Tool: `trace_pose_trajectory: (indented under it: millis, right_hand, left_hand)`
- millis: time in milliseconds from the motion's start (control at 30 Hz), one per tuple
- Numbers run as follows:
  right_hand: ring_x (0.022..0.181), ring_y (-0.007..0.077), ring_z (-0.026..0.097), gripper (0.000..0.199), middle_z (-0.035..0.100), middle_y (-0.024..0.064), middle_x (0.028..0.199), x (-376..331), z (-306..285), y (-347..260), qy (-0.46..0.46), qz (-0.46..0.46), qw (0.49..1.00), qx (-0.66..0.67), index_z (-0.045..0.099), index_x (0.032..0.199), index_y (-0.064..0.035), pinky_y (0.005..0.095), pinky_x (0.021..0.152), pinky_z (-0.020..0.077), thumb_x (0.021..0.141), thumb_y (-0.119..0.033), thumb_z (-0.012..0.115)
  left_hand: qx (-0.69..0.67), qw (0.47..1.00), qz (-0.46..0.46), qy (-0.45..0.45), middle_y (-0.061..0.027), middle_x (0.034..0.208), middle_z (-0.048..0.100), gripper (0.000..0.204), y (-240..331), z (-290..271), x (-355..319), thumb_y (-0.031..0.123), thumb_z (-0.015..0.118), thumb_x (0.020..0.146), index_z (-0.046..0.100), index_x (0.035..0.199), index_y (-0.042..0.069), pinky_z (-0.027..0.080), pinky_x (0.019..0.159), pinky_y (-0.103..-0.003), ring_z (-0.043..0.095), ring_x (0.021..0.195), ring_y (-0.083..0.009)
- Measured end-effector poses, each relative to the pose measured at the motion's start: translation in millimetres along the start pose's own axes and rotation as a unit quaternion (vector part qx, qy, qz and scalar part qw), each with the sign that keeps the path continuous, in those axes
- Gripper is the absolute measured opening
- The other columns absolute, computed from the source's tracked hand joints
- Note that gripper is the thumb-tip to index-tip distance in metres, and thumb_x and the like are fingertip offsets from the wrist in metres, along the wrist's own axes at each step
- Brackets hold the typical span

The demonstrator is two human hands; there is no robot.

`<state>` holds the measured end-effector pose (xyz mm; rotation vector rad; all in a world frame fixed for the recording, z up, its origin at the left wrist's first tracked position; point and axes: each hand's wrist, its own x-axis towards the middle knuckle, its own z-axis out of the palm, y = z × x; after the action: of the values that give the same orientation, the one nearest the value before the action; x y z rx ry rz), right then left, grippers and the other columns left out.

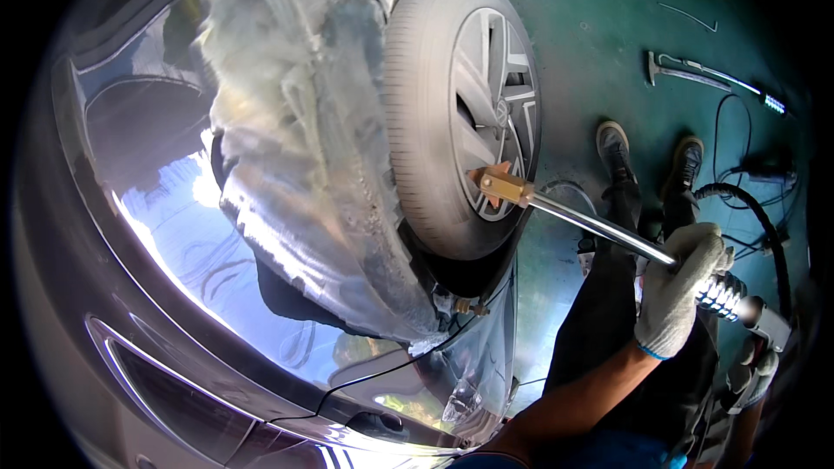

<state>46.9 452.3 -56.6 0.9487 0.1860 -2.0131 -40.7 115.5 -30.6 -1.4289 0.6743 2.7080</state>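
My left hand [686,282], in a white knit glove, is closed round the chrome rod of a slide-hammer dent puller [599,230]. Its brass-coloured head with a pointed copper tip [498,185] appears in front of the wheel [465,113], close to the tyre. Behind my left glove sits a bright ringed section, then the pistol-shaped handle [769,328]. My right hand [754,372], also gloved, wraps the lower part of that handle; some fingers are in shadow. Left of the wheel, the grey car's body panel [304,139] is sanded to bare, uneven metal round the wheel arch.
Glossy car bodywork [174,191] and a side window [165,391] fill the left. A thick black cable [756,208] runs from the tool side. On the green floor [599,61] lie a hammer-like tool [686,74], a bent rod [691,16] and thin cords. My shoes [615,148] stand near the wheel.
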Motion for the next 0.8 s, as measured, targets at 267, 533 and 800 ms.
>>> trace_pose_trajectory:
  millis: [267, 533, 800]
  right_hand:
    - [0.057, 0.0262, 0.062, 0.056, 0.066, 0.022, 0.087, 12, -52, 25, 0.111, -0.04, 0.991, -0.066, 0.05, 0.121, 0.0124, 0.0358, 0.053, 0.0533, 0.075, -0.014, 0.066]
    - [0.049, 0.0317, 0.062, 0.057, 0.064, 0.0259, 0.073, 63, 45, 32, 0.063, -0.003, 0.998, -0.002, 0.053, 0.108, 0.0194, 0.0386, 0.047, 0.0545, 0.067, -0.017, 0.067]
    - [0.044, 0.0318, 0.061, 0.043, 0.063, 0.026, 0.065, 64, 42, 30, -0.001, 0.004, 1.0, -0.026, 0.06, 0.086, 0.0175, 0.0373, 0.045, 0.0543, 0.064, -0.019, 0.067]
  left_hand:
    - [0.028, 0.998, 0.047, 0.001, -0.014, 0.093, 0.069, 0.026, 46, -13, -13, 0.004, 0.059, 0.094, 0.058, 0.119, -0.004, 0.055, 0.095, -0.043, 0.07, 0.094, -0.0253]
    - [0.031, 0.995, 0.093, -0.031, -0.013, 0.097, 0.069, 0.027, 58, -17, -15, 0.004, 0.057, 0.096, 0.058, 0.121, -0.004, 0.055, 0.093, -0.037, 0.069, 0.096, -0.0232]
    - [0.027, 0.999, 0.046, 0.008, -0.0143, 0.094, 0.069, 0.027, 55, -13, -14, 0.004, 0.057, 0.095, 0.057, 0.12, -0.005, 0.053, 0.097, -0.043, 0.07, 0.092, -0.0251]
